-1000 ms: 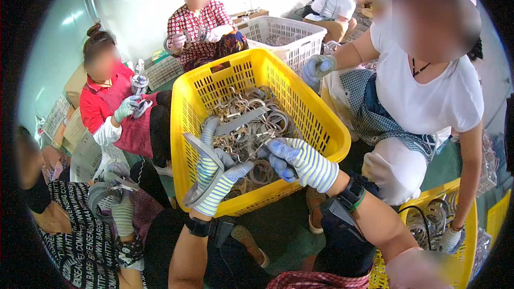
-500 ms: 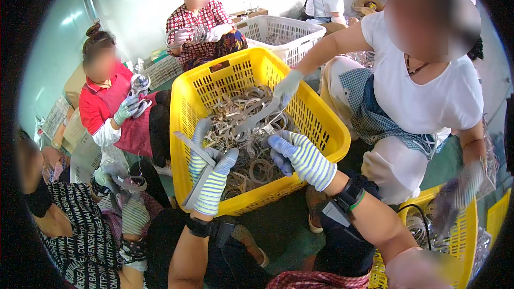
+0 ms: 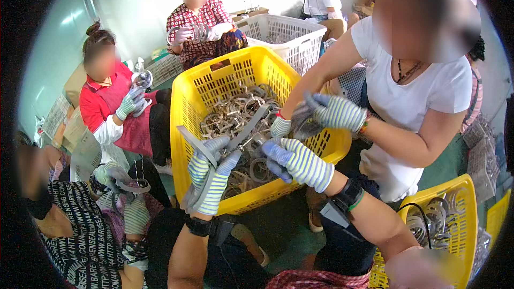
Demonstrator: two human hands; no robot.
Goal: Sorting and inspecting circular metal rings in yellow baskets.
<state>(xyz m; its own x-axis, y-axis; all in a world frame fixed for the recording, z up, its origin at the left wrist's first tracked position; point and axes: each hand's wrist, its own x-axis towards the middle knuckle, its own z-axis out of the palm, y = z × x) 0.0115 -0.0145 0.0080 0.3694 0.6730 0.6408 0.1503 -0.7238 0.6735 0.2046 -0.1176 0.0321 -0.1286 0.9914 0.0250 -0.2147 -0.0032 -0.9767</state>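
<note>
My left hand (image 3: 211, 171), in a striped glove, is closed round a bent flat metal strip (image 3: 194, 138), above the near left side of the yellow basket (image 3: 179, 101). One end sticks up past my fingers; the other runs down along my palm. Another metal strip (image 3: 256, 122) slants above the pile by my left fingertips; who holds it I cannot tell. My right hand (image 3: 302, 161), also gloved, has its fingers curled over the basket's near side, with anything in them hidden. Below lie many ring-shaped metal bands (image 3: 259, 168), like clamps.
A person in a white top (image 3: 423, 91) reaches over the basket's right side with gloved hands (image 3: 337, 112). Another yellow basket (image 3: 466, 198) of metal rings stands at right. A white crate (image 3: 300, 48) is behind. Other people sit at left and back. A black cable (image 3: 420, 208) curves at lower right.
The person in white has leaned in, bringing a second gloved hand over the basket. The slanting strip has turned more upright near my left fingers, which have curled further. My right hand has barely moved.
</note>
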